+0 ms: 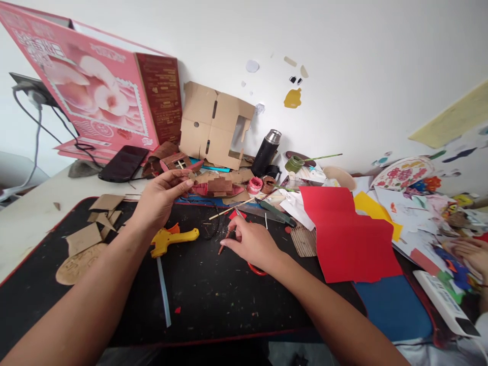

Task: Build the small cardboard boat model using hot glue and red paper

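Note:
My left hand (pixel 162 195) is raised over the back of the black mat, thumb and fingertips pinched together. A small brownish bit shows at those fingertips, too little to name. Just beyond sits a red-brown cardboard boat model (pixel 217 187), with a second painted cardboard piece (pixel 177 163) behind the hand. My right hand (pixel 253 241) is closed over the middle of the mat, a thin brown stick (pixel 225 242) between thumb and fingers. Partly hidden under this hand is a red loop handle (pixel 257 270). A yellow glue gun (pixel 173 239) with a glue stick lies between my forearms.
Cardboard scraps (pixel 84 239) lie left. Behind are a phone (pixel 124 162), pink box (pixel 102 96), black thermos (pixel 267 152) and paint jars (pixel 254 185). A utility knife (pixel 276 212) and red paper (pixel 351 239) lie right. Another person's hand (pixel 470 254) is at far right.

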Action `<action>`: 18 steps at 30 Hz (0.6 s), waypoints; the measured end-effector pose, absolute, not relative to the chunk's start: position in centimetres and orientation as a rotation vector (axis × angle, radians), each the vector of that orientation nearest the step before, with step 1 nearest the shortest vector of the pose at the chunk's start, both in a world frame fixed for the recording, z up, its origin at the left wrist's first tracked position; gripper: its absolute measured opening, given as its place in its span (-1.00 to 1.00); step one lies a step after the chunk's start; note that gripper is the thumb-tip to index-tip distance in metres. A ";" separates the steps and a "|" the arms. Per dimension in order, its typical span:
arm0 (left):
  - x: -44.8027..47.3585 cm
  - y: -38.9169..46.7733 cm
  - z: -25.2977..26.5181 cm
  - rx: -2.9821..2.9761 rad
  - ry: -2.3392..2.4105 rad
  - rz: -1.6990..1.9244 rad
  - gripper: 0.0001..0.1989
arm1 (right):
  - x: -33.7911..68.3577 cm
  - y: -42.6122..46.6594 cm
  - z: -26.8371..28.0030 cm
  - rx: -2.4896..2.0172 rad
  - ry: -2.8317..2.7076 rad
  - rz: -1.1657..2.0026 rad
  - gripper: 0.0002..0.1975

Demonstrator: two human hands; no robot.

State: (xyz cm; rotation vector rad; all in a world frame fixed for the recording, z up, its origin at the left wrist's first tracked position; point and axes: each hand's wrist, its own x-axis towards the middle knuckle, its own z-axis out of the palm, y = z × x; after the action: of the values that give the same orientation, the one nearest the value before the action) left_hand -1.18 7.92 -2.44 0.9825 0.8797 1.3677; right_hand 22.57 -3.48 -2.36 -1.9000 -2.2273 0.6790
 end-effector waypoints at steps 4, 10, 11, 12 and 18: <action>-1.2 8.0 -2.6 0.995 0.861 1.348 -0.47 | 22.6 -3.8 -2.3 -1.744 -2.088 0.843 -0.80; -0.9 7.6 -2.7 1.086 0.865 1.245 -0.48 | 22.5 -4.1 -2.2 -1.576 -1.932 1.097 -0.83; -0.9 7.5 -2.7 1.106 0.851 1.215 -0.50 | 22.5 -4.1 -2.4 -1.544 -1.899 1.130 -0.83; -0.9 7.4 -2.8 1.116 0.832 1.172 -0.52 | 22.5 -4.0 -2.5 -1.513 -1.859 1.158 -0.82; -1.2 7.3 -3.3 1.073 0.737 0.868 -0.57 | 22.4 -2.5 -3.2 -1.324 -1.524 1.387 -0.74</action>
State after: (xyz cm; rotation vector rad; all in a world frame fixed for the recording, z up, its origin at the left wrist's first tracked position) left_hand -1.19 7.28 -3.33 1.0735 0.7366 0.8685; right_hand 22.44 -2.49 -3.19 -1.3244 -1.5240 1.3866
